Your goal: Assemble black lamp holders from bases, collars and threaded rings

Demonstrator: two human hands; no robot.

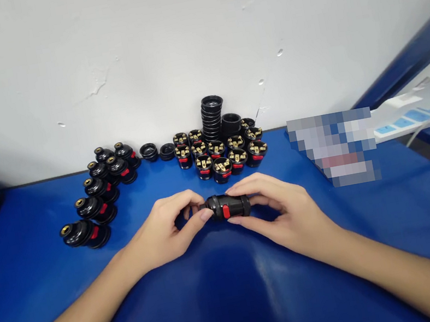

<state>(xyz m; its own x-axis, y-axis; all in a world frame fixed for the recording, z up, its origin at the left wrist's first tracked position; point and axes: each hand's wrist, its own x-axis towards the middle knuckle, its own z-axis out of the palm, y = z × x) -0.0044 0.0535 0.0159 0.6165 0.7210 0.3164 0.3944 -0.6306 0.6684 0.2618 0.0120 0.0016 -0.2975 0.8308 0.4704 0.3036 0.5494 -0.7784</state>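
Between my two hands a black lamp socket (231,206) with a red switch lies sideways, just above or on the blue table. My left hand (178,223) pinches its narrow capped end between thumb and fingers. Around the wider right end, my right hand (276,205) curls its thumb and fingers along the body. Behind them stand several open socket bodies (222,168) with brass contacts facing up and red switches. To the left, several capped lamp sockets (92,209) with brass tops stand in a slanting double row.
A tall stack of black threaded rings (211,120) stands against the white wall (163,53), beside another black ring (231,123). Two loose black caps (149,151) lie left of the open bodies. At right are a pixelated packet (334,154) and a white power strip (419,116) with cables.
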